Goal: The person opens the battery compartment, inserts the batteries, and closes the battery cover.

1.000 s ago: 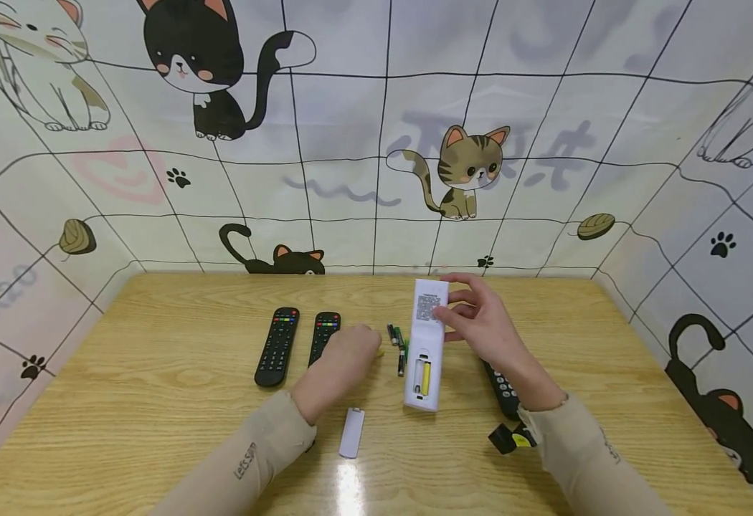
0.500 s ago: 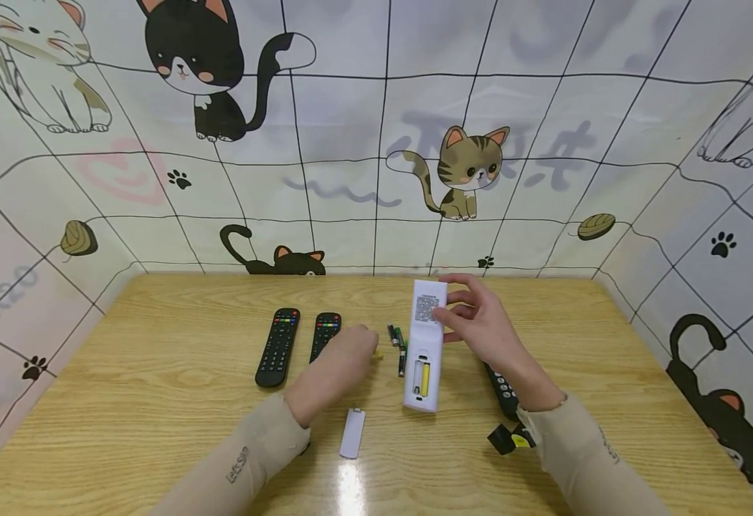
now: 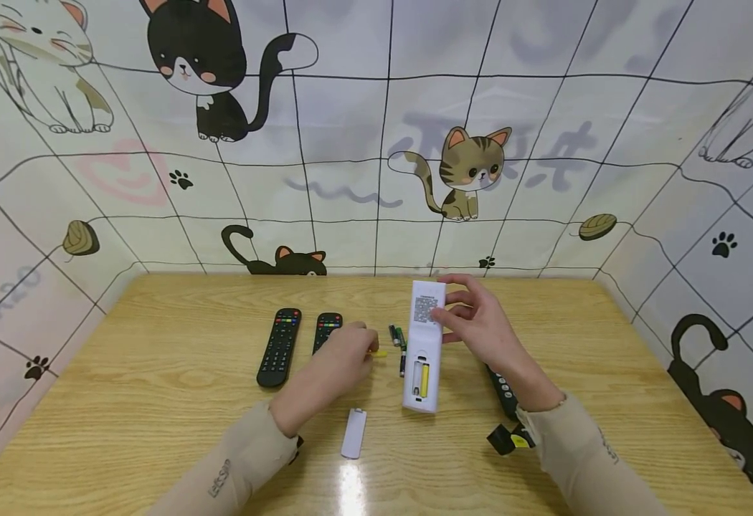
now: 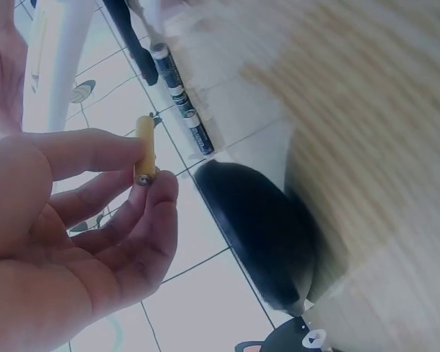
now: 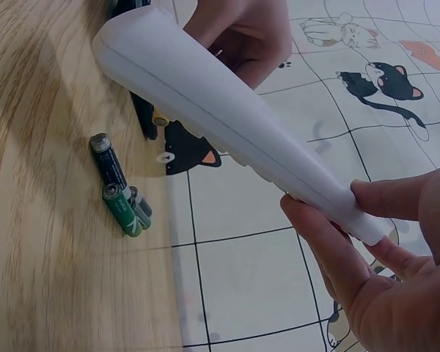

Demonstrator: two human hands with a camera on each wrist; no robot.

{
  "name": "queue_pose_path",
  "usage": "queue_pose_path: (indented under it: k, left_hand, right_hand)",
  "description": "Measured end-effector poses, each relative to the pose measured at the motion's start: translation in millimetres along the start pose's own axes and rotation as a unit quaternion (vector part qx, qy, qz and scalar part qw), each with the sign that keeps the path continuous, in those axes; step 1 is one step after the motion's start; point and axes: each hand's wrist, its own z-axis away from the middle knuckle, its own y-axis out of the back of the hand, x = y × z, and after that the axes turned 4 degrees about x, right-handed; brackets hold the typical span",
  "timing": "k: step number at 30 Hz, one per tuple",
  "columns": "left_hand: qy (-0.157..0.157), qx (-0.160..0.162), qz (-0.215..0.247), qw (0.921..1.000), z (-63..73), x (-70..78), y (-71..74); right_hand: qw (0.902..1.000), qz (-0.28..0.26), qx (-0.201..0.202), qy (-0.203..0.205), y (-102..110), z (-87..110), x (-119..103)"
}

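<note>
My right hand point(image 3: 482, 326) grips a white remote control point(image 3: 427, 326) by its far end, thumb on the back and fingers at the side. The remote's back faces me, and its battery compartment is uncovered. One yellow battery point(image 3: 424, 380) lies in the compartment's right side, while the left slot shows bare. Left of the remote, my left hand point(image 3: 343, 358) pinches another yellow battery point(image 4: 144, 150) between thumb and fingers, one metal end showing in the left wrist view. A white battery cover point(image 3: 353, 433) lies on the table nearer to me.
Several green and black batteries point(image 5: 121, 209) lie on the wooden table point(image 3: 176, 401) beside the white remote. Two black remotes point(image 3: 278, 347) lie to the left, one partly behind my left hand. Another black remote point(image 3: 502, 390) lies partly under my right forearm. A cat-patterned sheet point(image 3: 351, 179) hangs behind.
My left hand has shifted slightly left and turned, so more of its yellow battery shows. The white remote and my right hand have stayed almost still.
</note>
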Motion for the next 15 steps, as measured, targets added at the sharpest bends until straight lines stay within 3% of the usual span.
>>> queue_pose_path:
  k: [7, 15]
  left_hand:
    - [-0.026, 0.012, 0.012, 0.9995, 4.4, 3.1, 9.8]
    - [-0.035, 0.014, 0.041, 0.9985, 6.8, 4.8, 16.2]
  right_hand:
    - [1.0000, 0.004, -0.004, -0.002, 0, -2.3, -2]
    - [0.9999, 0.009, -0.006, -0.005, -1, -6.0, -2]
